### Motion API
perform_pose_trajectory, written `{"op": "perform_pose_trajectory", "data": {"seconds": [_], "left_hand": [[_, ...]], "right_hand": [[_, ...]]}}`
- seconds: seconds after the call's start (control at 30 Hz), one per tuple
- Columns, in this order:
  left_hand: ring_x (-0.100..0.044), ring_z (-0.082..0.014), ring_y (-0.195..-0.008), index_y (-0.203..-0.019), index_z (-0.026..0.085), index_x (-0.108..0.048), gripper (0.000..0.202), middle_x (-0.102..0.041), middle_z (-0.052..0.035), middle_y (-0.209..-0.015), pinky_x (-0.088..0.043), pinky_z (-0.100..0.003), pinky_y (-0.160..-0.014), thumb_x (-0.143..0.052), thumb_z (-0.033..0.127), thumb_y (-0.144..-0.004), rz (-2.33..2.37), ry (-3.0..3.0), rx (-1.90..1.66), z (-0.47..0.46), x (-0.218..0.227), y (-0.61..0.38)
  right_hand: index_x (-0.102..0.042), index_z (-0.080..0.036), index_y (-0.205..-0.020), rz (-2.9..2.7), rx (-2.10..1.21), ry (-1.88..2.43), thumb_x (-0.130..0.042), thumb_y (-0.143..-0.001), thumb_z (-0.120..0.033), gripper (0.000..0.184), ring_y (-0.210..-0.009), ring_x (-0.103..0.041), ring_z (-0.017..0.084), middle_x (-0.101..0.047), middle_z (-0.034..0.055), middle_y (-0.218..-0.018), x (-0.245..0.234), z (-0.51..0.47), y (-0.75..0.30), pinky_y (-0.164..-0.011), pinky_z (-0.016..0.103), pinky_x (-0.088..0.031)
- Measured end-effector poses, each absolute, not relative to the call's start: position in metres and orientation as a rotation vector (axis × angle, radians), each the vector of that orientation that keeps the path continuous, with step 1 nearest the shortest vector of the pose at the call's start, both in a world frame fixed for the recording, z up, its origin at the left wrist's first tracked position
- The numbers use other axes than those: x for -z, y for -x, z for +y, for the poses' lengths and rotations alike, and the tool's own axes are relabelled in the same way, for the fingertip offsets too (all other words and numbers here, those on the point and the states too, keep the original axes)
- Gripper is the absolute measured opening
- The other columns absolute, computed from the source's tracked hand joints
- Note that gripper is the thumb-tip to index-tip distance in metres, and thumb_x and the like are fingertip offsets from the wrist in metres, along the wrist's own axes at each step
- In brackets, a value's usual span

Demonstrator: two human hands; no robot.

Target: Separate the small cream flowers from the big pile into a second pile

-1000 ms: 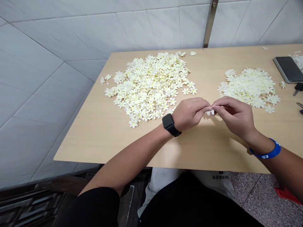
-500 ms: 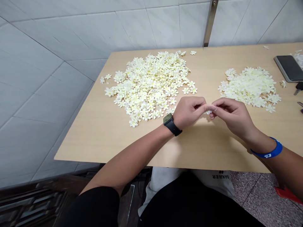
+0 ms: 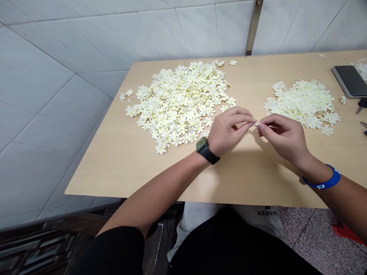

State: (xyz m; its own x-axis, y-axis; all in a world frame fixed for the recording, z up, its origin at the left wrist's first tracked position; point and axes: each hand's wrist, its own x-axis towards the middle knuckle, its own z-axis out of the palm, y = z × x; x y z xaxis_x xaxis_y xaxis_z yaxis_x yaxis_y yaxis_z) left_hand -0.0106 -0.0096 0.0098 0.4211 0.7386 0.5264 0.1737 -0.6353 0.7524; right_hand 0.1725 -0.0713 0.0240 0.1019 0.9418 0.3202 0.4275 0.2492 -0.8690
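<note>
Between my fingertips, above the table, is a small white artificial flower [image 3: 257, 124], mostly covered by the fingers. My right hand [image 3: 285, 137] pinches it between thumb and forefinger. From the other side, the thumb and fingertips of my left hand [image 3: 231, 128] close together on its edge. Just beyond my left hand spreads a large heap of white flowers with pale yellow centres [image 3: 183, 99]. A smaller pile of white flowers [image 3: 304, 101], looking paler and flatter, lies beyond my right hand.
The wooden-coloured table [image 3: 120, 168] backs onto a tiled wall [image 3: 160, 38]. A phone [image 3: 352, 81] lies at the far right, with a key [image 3: 361, 105] in front of it. A few loose flowers, such as one at the back [image 3: 233, 62], lie outside the heaps.
My hands have shifted slightly up and apart, the overlapping thumbs have separated, and the fingertips now meet at the small flower. The heaps look unchanged.
</note>
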Motion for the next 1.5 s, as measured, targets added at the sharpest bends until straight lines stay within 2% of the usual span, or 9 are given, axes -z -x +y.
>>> {"op": "perform_pose_trajectory", "data": {"seconds": [0.27,0.5,0.67,0.77,0.97,1.17,1.27,1.37,1.5], "left_hand": [[-0.067,-0.0127,-0.078,-0.079,0.020,-0.079,0.014,-0.077,-0.0040,-0.085,-0.053,-0.025,-0.068,-0.078,0.030,-0.088,0.788,-1.884,-1.056,-0.011,-0.021,0.013],[-0.066,-0.0133,-0.076,-0.074,0.016,-0.073,0.036,-0.076,-0.0053,-0.083,-0.053,-0.026,-0.069,-0.082,0.050,-0.083,0.839,-1.751,-0.970,-0.011,-0.021,0.011],[-0.062,-0.0111,-0.065,-0.073,0.015,-0.069,0.043,-0.072,-0.0034,-0.073,-0.049,-0.024,-0.059,-0.089,0.053,-0.073,0.846,-1.618,-0.886,-0.008,-0.020,0.013],[-0.060,-0.0095,-0.057,-0.074,0.014,-0.066,0.045,-0.068,-0.0017,-0.065,-0.050,-0.024,-0.055,-0.093,0.049,-0.070,0.813,-1.504,-0.796,-0.006,-0.021,0.013],[-0.072,-0.0117,-0.068,-0.088,0.012,-0.070,0.033,-0.074,-0.0040,-0.075,-0.062,-0.026,-0.068,-0.086,0.041,-0.083,0.719,-1.263,-0.737,0.001,-0.016,0.012],[-0.075,-0.0121,-0.072,-0.093,0.012,-0.070,0.036,-0.077,-0.0059,-0.083,-0.063,-0.024,-0.068,-0.082,0.046,-0.087,0.657,-1.227,-0.727,0.002,-0.011,0.011],[-0.074,-0.0110,-0.070,-0.093,0.013,-0.071,0.039,-0.077,-0.0061,-0.084,-0.060,-0.022,-0.064,-0.084,0.048,-0.085,0.639,-1.153,-0.709,-0.002,-0.011,0.011],[-0.072,-0.0100,-0.070,-0.092,0.012,-0.071,0.040,-0.077,-0.0057,-0.083,-0.060,-0.021,-0.065,-0.086,0.048,-0.083,0.659,-1.154,-0.734,-0.005,-0.011,0.009],[-0.069,-0.0098,-0.070,-0.091,0.012,-0.072,0.041,-0.075,-0.0050,-0.082,-0.059,-0.023,-0.067,-0.085,0.050,-0.083,0.664,-1.263,-0.838,-0.007,-0.010,0.006]], "right_hand": [[-0.075,-0.031,-0.080,-1.566,-0.522,1.309,-0.072,-0.091,-0.031,0.012,-0.077,-0.066,0.022,-0.073,0.0034,-0.082,-0.023,-0.075,-0.174,-0.073,0.040,-0.056],[-0.076,-0.027,-0.085,-1.453,-0.746,1.310,-0.078,-0.087,-0.033,0.006,-0.076,-0.070,0.020,-0.075,0.0031,-0.082,-0.028,-0.073,-0.172,-0.073,0.037,-0.061],[-0.077,-0.026,-0.090,-1.419,-0.903,1.270,-0.084,-0.084,-0.042,0.019,-0.076,-0.072,0.020,-0.076,0.0041,-0.084,-0.024,-0.069,-0.173,-0.073,0.036,-0.063],[-0.078,-0.026,-0.093,-1.431,-0.873,1.247,-0.087,-0.081,-0.041,0.021,-0.083,-0.073,0.020,-0.077,0.0046,-0.090,-0.021,-0.068,-0.174,-0.078,0.035,-0.064],[-0.075,-0.028,-0.104,-1.389,-0.928,1.248,-0.085,-0.082,-0.035,0.025,-0.073,-0.070,0.018,-0.072,0.0010,-0.084,-0.025,-0.066,-0.177,-0.073,0.034,-0.063],[-0.073,-0.027,-0.105,-1.361,-1.025,1.204,-0.086,-0.082,-0.042,0.031,-0.076,-0.071,0.018,-0.071,0.0009,-0.085,-0.024,-0.062,-0.180,-0.076,0.034,-0.063],[-0.070,-0.027,-0.099,-1.332,-0.972,1.221,-0.086,-0.081,-0.040,0.027,-0.075,-0.070,0.018,-0.071,0.0004,-0.084,-0.019,-0.063,-0.177,-0.074,0.034,-0.063],[-0.066,-0.025,-0.083,-1.346,-0.772,1.298,-0.085,-0.082,-0.031,0.020,-0.070,-0.068,0.017,-0.070,0.0003,-0.078,-0.017,-0.066,-0.174,-0.069,0.032,-0.059],[-0.075,-0.024,-0.082,-1.436,-0.680,1.333,-0.079,-0.087,-0.032,0.011,-0.072,-0.071,0.019,-0.075,0.0027,-0.079,-0.018,-0.070,-0.171,-0.069,0.034,-0.059]]}}
